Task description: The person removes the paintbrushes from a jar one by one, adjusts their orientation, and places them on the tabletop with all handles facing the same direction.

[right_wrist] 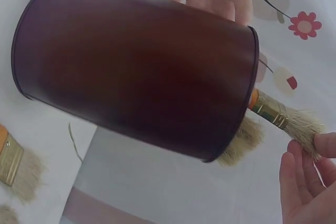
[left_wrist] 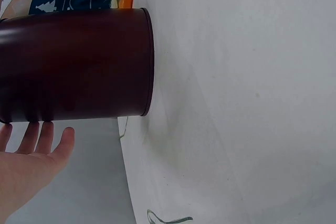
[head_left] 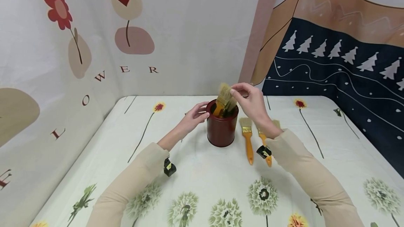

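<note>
Near edge of worktop: two loose paintbrushes lie flat, handles toward person. Behind: dark red tin, upright. L hand, fingers relaxed, steadies its left side. R hand pinches bristle tip of an orange-handled brush leaning handle-down in tin, axis near-vertical, directly below R grip.

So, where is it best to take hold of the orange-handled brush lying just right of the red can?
Probably the orange handle of the brush, near its middle, coming from above. It lies flat on the table, bristles pointing away from the person and the handle toward them. The handle is long and narrow, and both its sides look free between the red can and the second brush.
</note>
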`<state>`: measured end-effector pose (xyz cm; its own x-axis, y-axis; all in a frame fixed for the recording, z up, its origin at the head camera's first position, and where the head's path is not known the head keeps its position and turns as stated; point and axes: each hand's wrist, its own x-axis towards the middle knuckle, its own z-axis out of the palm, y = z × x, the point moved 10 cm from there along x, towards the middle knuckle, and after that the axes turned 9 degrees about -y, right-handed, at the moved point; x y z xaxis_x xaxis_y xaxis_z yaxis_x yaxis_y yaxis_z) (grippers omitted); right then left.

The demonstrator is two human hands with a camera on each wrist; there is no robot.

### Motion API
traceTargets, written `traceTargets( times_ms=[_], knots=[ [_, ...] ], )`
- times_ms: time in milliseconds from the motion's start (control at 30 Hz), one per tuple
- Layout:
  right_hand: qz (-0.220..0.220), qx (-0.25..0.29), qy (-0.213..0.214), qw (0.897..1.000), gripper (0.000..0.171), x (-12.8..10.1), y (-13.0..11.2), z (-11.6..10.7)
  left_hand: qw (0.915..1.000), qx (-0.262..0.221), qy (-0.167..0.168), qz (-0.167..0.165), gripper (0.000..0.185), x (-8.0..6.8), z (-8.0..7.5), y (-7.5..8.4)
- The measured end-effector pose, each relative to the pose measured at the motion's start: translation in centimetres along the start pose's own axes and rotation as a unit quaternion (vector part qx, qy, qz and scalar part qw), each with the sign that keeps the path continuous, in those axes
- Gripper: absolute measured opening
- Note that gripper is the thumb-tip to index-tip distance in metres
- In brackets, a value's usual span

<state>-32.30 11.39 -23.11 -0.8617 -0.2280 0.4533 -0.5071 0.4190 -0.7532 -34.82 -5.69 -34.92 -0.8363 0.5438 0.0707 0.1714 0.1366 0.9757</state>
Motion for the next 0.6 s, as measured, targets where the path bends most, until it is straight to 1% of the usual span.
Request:
traceTargets(
  times_ms=[267,500,600],
  knots=[
    [-0.017,0.014,0.028,0.999,0.02,-0.1,-0.4,-1.9,1.0,-0.002,-0.001,-0.008,0.05,0.0,0.1,0.0],
    [-0.035,0.041,0.058,0.997,0.018,-0.3,-0.8,-3.6,0.9999,0.002,-0.011,-0.007,0.05,-1.0,0.8,2.2],
    [-0.033,0.06,0.066,0.995,0.017,-0.5,-1.6,-4.2,0.9999,0.002,-0.013,-0.009,0.05,-1.1,0.9,2.4]
  ],
)
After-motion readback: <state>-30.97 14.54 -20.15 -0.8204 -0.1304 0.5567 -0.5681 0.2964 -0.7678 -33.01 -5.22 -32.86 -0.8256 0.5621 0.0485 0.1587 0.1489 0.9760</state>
